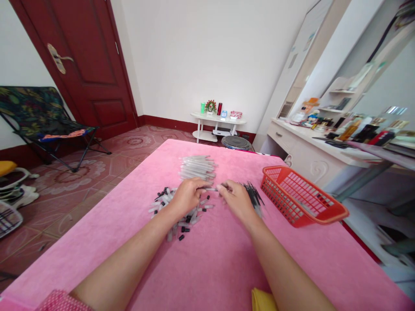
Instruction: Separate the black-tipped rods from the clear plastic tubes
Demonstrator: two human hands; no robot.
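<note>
My left hand (187, 196) and my right hand (235, 197) meet over the middle of a pink table (210, 263). Both are closed in a pinch on a thin clear pen barrel (211, 189) held between them. Under my left hand lies a scattered heap of clear caps and small black pieces (162, 199). Just beyond the hands is a neat stack of clear pen barrels (197, 167). To the right of my right hand lies a bundle of thin black refills (254, 194).
An orange plastic basket (301, 196) stands on the table's right side. A yellow thing (262, 300) shows at the near edge. Around the table: a folding chair (39, 116), a red door (81, 65), a small white side table (217, 123), a cluttered white dresser (324, 147).
</note>
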